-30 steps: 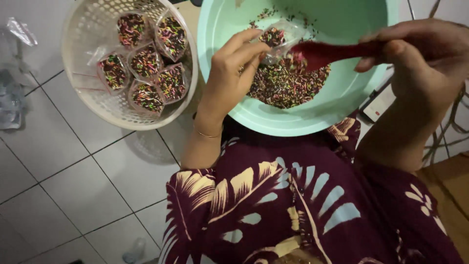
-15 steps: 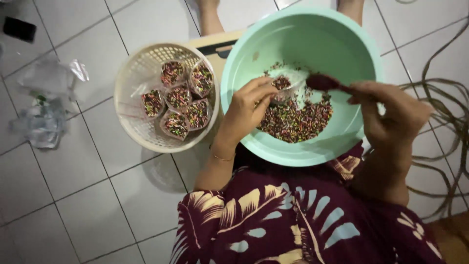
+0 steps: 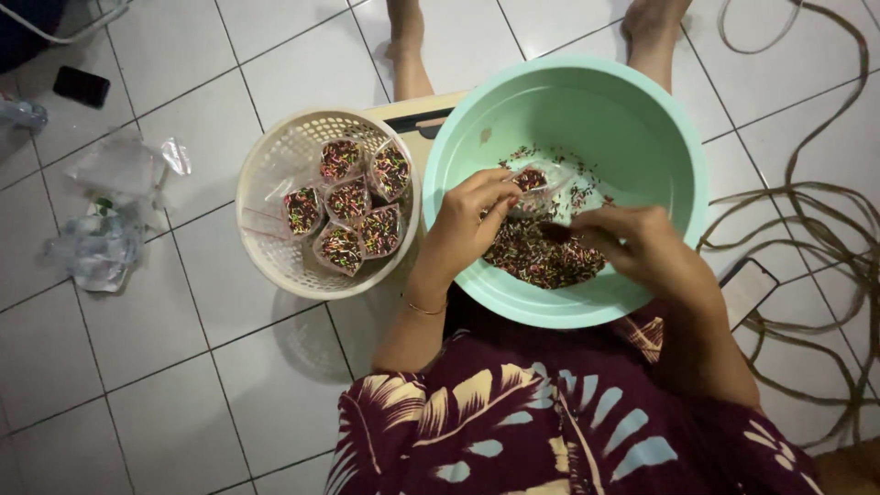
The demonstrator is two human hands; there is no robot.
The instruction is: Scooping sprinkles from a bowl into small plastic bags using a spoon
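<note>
A small clear plastic bag [image 3: 534, 181] is held over a heap of multicoloured sprinkles [image 3: 541, 257] in a round mint-green plastic basin [image 3: 660, 147]
In the head view, the bag is pinched by the closed fingers of the left hand [image 3: 467, 220]; the right hand [image 3: 632, 243] is curled over the heap, its hold not clear; filled sprinkle bags [image 3: 353, 215] are seen in a round cream plastic basket [image 3: 266, 183] just beside the basin on the white tiled floor [image 3: 137, 367]

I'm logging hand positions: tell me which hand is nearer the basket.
Left. The left hand is in the bowl, beside the basket; the right hand is farther off.
</note>
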